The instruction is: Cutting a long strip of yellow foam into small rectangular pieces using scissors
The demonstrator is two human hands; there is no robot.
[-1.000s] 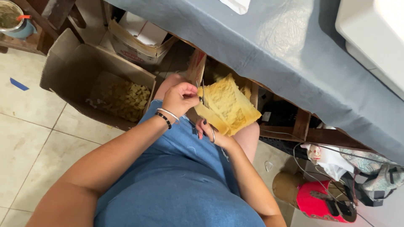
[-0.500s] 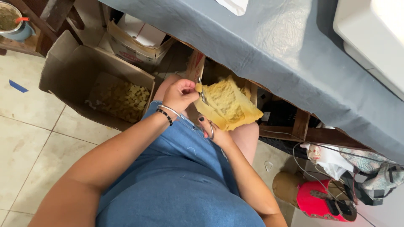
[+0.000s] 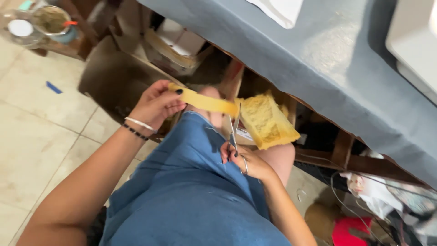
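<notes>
My left hand (image 3: 155, 105) pinches a long yellow strip (image 3: 207, 102) and holds it out to the left, over my lap. The strip still joins a thick yellow foam block (image 3: 265, 122) that rests on my knee. My right hand (image 3: 246, 160) grips a pair of scissors (image 3: 234, 128), blades pointing up to where the strip meets the block. I wear a blue denim dress, bracelets on the left wrist and a ring on the right hand.
An open cardboard box (image 3: 116, 79) stands on the tiled floor to the left. A table draped in grey-blue cloth (image 3: 318, 59) runs above my knees, with boxes under it. A red bag (image 3: 350, 230) and loose cloth lie at the lower right.
My left hand has moved left and away from the foam block, drawing a yellow strip out from it. The view has shifted; the scissors now stand upright at the cut.
</notes>
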